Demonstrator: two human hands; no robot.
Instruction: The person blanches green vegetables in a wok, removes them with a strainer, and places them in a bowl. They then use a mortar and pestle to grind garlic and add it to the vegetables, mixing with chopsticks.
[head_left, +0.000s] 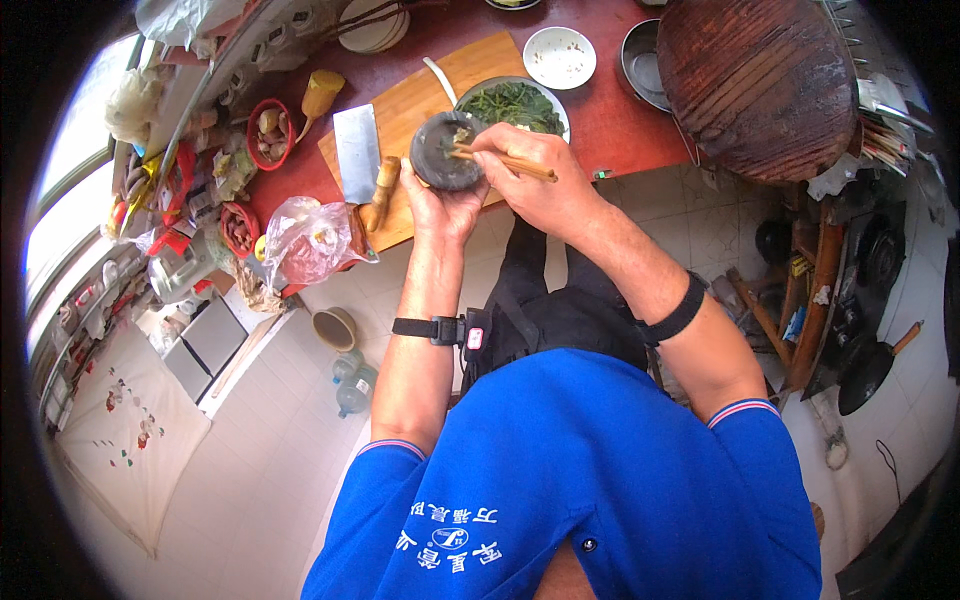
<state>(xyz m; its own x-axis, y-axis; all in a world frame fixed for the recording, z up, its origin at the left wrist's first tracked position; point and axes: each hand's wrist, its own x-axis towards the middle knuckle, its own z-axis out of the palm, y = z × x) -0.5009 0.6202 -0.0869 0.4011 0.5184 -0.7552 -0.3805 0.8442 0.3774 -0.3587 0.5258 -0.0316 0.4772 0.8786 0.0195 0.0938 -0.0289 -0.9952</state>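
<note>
My left hand (444, 206) cups a dark stone mortar (431, 161) from below, tilted over the front of a wooden cutting board (420, 82). In my right hand (536, 169) is a pair of wooden chopsticks (525, 166), their tips inside the mortar at some pale, mashed bits. Just behind the mortar, a plate of cooked leafy greens (514, 103) sits partly on the board. A cleaver (358, 146) lies flat left of the mortar, beside a wooden stick shaped like a pestle (384, 193). A white spoon handle (439, 79) juts out behind the mortar.
A white bowl with food specks (559, 56) and a metal pot (646, 64) stand at the back right, by a large round wooden lid (757, 90). Red baskets (272, 146) of bulbs and a plastic bag (311, 236) crowd the left. The red table's edge (645, 166) faces me.
</note>
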